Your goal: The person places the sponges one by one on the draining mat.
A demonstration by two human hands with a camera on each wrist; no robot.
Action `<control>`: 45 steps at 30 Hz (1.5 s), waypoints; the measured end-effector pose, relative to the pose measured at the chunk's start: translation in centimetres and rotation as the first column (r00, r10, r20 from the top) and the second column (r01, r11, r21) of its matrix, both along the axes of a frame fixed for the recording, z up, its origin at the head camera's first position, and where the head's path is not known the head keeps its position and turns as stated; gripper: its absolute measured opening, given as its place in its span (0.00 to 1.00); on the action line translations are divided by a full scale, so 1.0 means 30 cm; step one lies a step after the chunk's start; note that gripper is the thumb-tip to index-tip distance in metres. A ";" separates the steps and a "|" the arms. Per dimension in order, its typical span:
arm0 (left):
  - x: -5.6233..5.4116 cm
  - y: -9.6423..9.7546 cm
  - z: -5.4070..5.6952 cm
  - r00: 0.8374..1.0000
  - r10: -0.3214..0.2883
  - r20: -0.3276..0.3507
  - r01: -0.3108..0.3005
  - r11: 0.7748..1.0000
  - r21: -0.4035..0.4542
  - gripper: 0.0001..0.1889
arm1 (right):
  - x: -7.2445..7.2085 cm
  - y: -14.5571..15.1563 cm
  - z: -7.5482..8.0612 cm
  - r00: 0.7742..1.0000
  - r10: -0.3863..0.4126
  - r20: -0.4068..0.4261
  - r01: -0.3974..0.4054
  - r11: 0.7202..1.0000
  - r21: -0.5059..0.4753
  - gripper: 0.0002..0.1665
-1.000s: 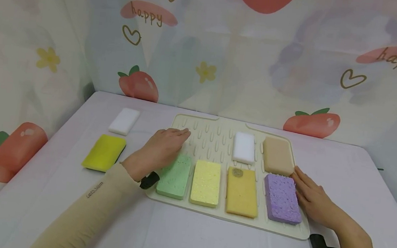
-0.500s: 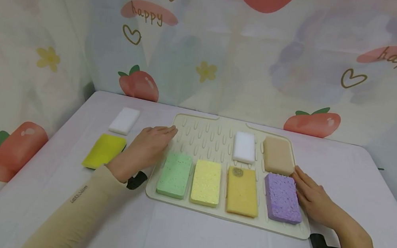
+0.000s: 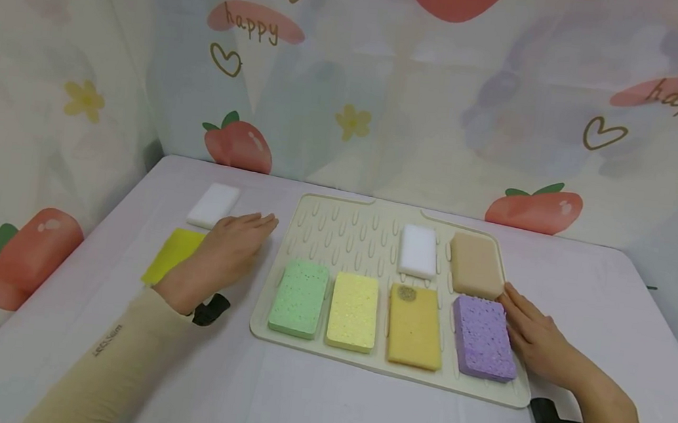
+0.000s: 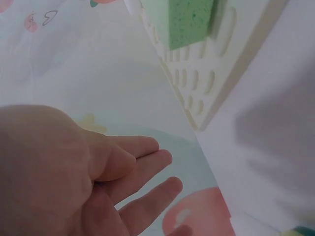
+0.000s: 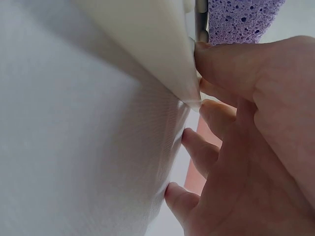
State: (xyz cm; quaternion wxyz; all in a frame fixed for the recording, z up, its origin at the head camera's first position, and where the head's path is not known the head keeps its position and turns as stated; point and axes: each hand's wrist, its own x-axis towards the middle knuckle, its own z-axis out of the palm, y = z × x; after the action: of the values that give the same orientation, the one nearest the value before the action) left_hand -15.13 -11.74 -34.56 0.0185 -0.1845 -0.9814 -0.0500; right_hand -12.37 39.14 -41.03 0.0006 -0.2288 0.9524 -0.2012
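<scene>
My left hand is over the table left of the cream drying mat, fingers extended and holding nothing. In the head view it partly covers a bright yellow sponge, and a white sponge block lies just beyond. Along the mat's right edge rests my right hand, its fingers straight and thumb tip at the rim in the right wrist view. Closest to that hand are a purple sponge and a tan sponge. A green sponge lies at the mat's left front.
Between the green and purple sponges lie a pale yellow sponge and an ochre sponge with a round dark mark. Another white sponge block sits behind them. A strawberry-print cloth backdrop rises behind the white-covered table.
My left hand has moved left from above the mat's left side to beside it, uncovering the green sponge and covering part of the bright yellow one. The right hand stays put.
</scene>
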 end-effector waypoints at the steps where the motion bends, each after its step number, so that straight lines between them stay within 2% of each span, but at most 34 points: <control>1: 0.001 -0.006 -0.002 1.000 0.004 -0.001 -0.004 1.000 -0.002 0.25 | -0.001 0.002 -0.002 1.000 0.003 -0.008 -0.003 1.000 0.000 0.34; 4: 0.003 -0.024 -0.012 1.000 0.018 -0.007 -0.018 1.000 -0.003 0.24 | -0.002 0.004 -0.002 1.000 0.010 -0.027 -0.010 1.000 0.002 0.34; 11: 0.022 -0.072 -0.036 0.999 0.035 -0.039 -0.034 0.999 0.010 0.23 | 0.002 -0.006 0.010 1.000 -0.001 0.030 0.001 1.000 0.000 0.36; 14: 0.028 -0.092 -0.044 0.998 0.054 -0.040 -0.053 0.998 0.022 0.22 | 0.003 -0.006 0.011 1.000 -0.001 0.027 0.001 1.000 0.001 0.35; 24: 0.041 -0.148 -0.054 0.994 0.099 -0.045 -0.096 0.993 0.071 0.22 | 0.005 -0.006 0.012 0.999 -0.004 0.033 0.004 1.000 -0.002 0.35; 29: 0.046 -0.185 -0.058 0.992 0.126 -0.001 -0.125 0.986 0.106 0.24 | 0.004 -0.008 0.013 0.999 -0.012 0.049 0.012 1.000 0.003 0.36; 37: 0.056 -0.232 -0.061 0.977 0.192 0.094 -0.202 0.973 0.109 0.26 | 0.007 -0.009 0.012 0.998 -0.015 0.053 0.015 1.000 -0.002 0.36; 45: 0.070 -0.274 -0.067 0.963 0.226 0.149 -0.244 0.963 0.118 0.28 | 0.005 -0.013 0.016 0.998 -0.023 0.064 0.023 1.000 -0.001 0.35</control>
State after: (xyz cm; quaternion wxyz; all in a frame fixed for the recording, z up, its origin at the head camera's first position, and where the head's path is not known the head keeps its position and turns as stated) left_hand -13.02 -19.96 -36.58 -0.0292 -0.0611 -0.9897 -0.1260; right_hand -12.21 38.76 -40.54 0.0287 -0.2114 0.9543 -0.2091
